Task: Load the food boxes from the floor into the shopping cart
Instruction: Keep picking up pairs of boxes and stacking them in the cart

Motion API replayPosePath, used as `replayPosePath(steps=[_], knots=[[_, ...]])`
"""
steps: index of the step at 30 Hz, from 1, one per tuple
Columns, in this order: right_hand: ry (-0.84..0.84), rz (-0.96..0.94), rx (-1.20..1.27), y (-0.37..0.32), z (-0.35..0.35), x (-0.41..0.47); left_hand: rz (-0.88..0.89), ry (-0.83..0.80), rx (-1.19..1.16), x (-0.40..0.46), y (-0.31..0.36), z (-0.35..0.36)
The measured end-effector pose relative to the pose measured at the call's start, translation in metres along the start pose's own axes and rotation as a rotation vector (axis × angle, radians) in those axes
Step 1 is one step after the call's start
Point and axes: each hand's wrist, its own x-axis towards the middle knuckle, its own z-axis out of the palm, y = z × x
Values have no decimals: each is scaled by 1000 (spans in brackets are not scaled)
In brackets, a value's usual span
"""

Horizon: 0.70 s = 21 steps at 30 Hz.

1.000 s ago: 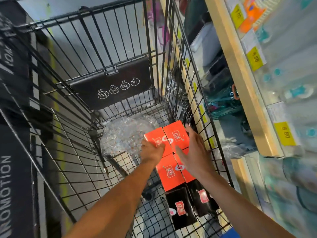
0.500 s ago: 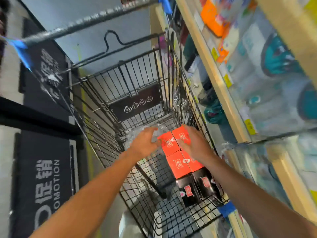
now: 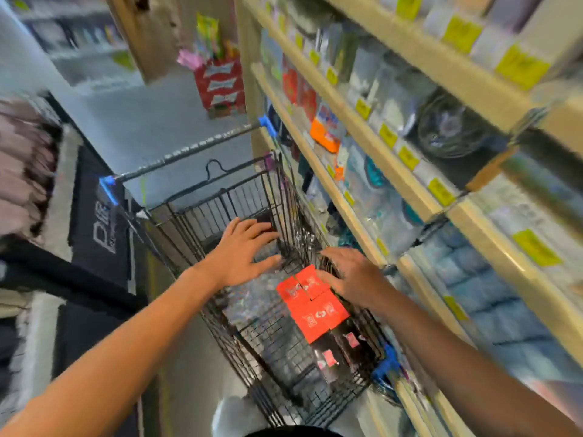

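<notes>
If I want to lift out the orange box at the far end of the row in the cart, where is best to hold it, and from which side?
Probably grip the far orange box from above, by its two short edges. It lies flat on the cart floor, with another box touching its near side and the wire wall close on the right. The far end, beside the clear plastic wrap, looks free for fingers.

Inside black wire shopping cart [image 3: 176, 222]: red food boxes [image 3: 310, 299] along right wall, black boxes [image 3: 339, 348] nearer the viewer, clear crinkled plastic [image 3: 252, 294] left of them. Right of cart, wooden store shelves [image 3: 362, 197].
</notes>
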Motion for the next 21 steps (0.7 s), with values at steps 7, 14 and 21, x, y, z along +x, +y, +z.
replayPosePath(steps=[7, 14, 21], knots=[[96, 180, -102, -26, -21, -70, 227, -76, 62, -3, 14, -24], [204, 391, -185, -56, -34, -165, 535, -128, 66, -12, 71, -34], [345, 658, -208, -82, -27, -304, 902, -197, 115, -26, 181, -12]])
